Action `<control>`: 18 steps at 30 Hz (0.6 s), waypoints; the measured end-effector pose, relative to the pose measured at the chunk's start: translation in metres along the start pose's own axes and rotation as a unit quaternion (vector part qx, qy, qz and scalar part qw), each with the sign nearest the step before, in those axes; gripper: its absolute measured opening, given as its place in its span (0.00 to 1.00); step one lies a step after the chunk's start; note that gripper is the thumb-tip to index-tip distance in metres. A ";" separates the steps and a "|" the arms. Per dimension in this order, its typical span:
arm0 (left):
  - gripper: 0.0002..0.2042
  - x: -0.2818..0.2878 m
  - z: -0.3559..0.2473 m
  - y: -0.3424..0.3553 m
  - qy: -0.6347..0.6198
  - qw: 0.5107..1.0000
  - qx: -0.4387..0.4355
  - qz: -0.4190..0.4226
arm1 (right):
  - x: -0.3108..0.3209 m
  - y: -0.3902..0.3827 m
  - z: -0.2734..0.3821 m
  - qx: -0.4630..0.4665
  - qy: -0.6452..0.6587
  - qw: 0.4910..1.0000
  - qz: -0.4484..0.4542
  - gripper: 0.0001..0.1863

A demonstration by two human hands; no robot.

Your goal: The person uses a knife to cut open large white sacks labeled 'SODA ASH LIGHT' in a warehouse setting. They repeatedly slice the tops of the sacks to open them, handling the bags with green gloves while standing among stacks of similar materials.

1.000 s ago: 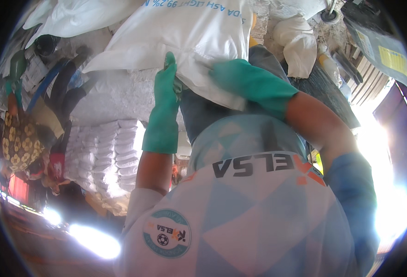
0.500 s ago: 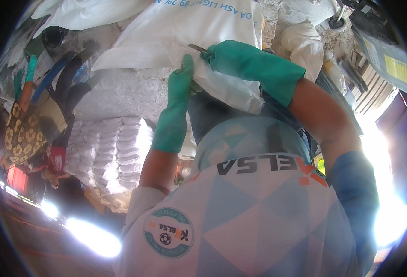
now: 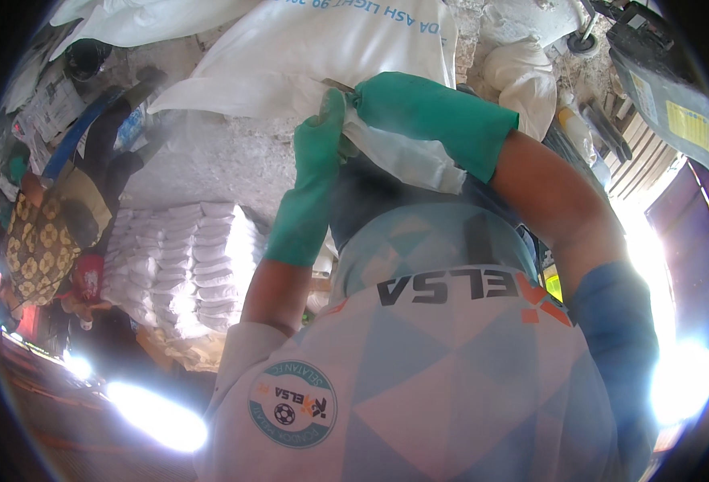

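Note:
A large white woven sack (image 3: pixel 330 48) with blue print lies at the top of the head view. My left hand (image 3: pixel 320 136), in a green rubber glove, is closed on the sack's gathered near edge, thumb up. My right hand (image 3: pixel 378 92), gloved alike, is closed around a knife; its thin, dark blade (image 3: pixel 337 84) sticks out leftward along the sack's edge beside my left thumb. The knife's handle is hidden in the glove. Under my right wrist hangs a loose white flap (image 3: pixel 410 157) of the sack, in front of my body.
Stacked white bags (image 3: pixel 177 265) stand at the left, near a co-worker in a flower-patterned top (image 3: pixel 45 241). Further white sacks (image 3: pixel 519 76) are at the upper right, with a dark container bearing a yellow label (image 3: pixel 688 124) beyond. A black bucket (image 3: pixel 87 60) stands upper left.
My right hand and the knife have shifted slightly left, closer to my left thumb. The flap below has bunched a little. The co-worker's gloved arms have lowered.

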State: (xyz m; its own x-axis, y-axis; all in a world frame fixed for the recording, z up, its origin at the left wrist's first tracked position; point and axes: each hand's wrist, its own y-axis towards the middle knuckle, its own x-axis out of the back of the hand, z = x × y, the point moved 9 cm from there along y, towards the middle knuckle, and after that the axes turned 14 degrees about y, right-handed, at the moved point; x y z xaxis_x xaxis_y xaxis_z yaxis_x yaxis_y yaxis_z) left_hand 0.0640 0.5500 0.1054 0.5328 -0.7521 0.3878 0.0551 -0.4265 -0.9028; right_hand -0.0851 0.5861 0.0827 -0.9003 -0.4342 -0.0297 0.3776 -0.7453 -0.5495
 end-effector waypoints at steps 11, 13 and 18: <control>0.29 -0.007 0.007 -0.012 -0.034 0.996 0.003 0.077 | 0.002 -0.014 -0.022 -0.164 0.002 0.986 -0.028 0.26; 0.29 -0.006 0.022 0.002 -0.104 0.988 -0.054 0.102 | 0.012 -0.025 -0.014 -0.177 0.059 0.981 -0.051 0.27; 0.25 -0.018 0.034 0.021 -0.430 0.883 0.117 0.147 | 0.029 -0.020 -0.018 -0.192 0.087 0.974 -0.077 0.28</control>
State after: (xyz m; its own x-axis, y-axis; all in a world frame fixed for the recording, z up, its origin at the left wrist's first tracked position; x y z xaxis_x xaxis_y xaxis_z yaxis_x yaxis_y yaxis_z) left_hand 0.0843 0.5719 0.0728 0.9920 -0.1096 -0.0634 -0.0730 -0.0859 -0.9936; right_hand -0.1224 0.5975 0.0775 -0.9758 -0.2142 -0.0451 0.1560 -0.5359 -0.8297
